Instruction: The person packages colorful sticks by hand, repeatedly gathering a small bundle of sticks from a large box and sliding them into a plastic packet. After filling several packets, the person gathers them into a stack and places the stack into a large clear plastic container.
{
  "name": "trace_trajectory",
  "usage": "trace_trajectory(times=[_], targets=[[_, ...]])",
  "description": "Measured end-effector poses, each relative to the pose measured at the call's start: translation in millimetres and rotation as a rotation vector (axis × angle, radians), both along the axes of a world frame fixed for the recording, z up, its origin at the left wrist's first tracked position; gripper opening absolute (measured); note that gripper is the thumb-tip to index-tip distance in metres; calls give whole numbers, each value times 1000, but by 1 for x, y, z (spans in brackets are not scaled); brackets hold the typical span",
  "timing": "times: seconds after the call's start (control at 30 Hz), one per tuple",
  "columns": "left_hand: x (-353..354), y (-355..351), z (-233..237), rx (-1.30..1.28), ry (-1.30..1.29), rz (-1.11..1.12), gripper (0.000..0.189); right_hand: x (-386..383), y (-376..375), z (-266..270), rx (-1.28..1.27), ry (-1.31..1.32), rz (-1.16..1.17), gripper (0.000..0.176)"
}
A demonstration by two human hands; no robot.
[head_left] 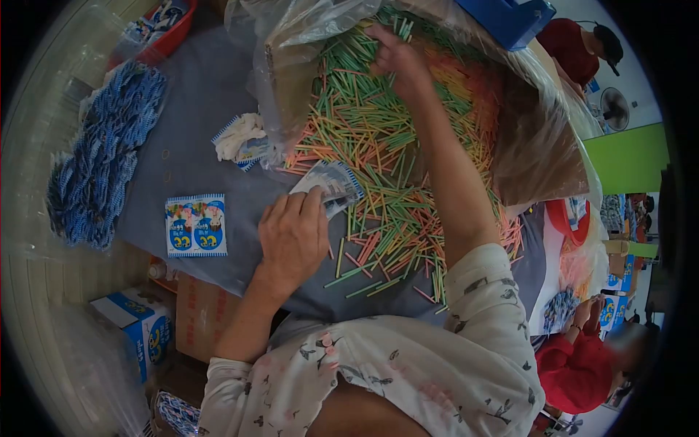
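My left hand is closed on the near edge of a clear and blue-printed plastic packet, which lies over the border of a pile of thin coloured sticks. Green, yellow, orange and pink sticks make up the heap, inside a large plastic-lined box. At the heap's far side, my right hand reaches in with its fingers bent among green sticks; it seems to grip some, partly hidden. A flat white and blue printed packet lies left of my left hand. Beyond that rests a crumpled white cloth on another packet.
A long bundle of blue packets lies at the left on the grey cloth. A red basin stands behind it. A blue tape dispenser is at the top. Cartons stand below left. People in red are at the right.
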State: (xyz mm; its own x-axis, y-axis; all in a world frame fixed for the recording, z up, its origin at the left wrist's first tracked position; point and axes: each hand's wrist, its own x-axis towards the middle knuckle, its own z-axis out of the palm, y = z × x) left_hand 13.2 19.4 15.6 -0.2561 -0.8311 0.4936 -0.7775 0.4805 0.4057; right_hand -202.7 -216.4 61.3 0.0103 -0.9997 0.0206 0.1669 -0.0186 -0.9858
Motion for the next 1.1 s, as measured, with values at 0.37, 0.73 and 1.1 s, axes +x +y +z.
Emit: trace_trajectory(times=[0.37,0.73,1.1], targets=[[-2,-3,-20,-200,-133,-29,9,-26,71,-26,-368,1305,9,20],[-12,-3,0,85,-174,-43,9,-50,125,19,-428,1653,445,41],[-6,-6,-21,-119,-14,-56,10,-48,122,-38,-697,1922,27,15]])
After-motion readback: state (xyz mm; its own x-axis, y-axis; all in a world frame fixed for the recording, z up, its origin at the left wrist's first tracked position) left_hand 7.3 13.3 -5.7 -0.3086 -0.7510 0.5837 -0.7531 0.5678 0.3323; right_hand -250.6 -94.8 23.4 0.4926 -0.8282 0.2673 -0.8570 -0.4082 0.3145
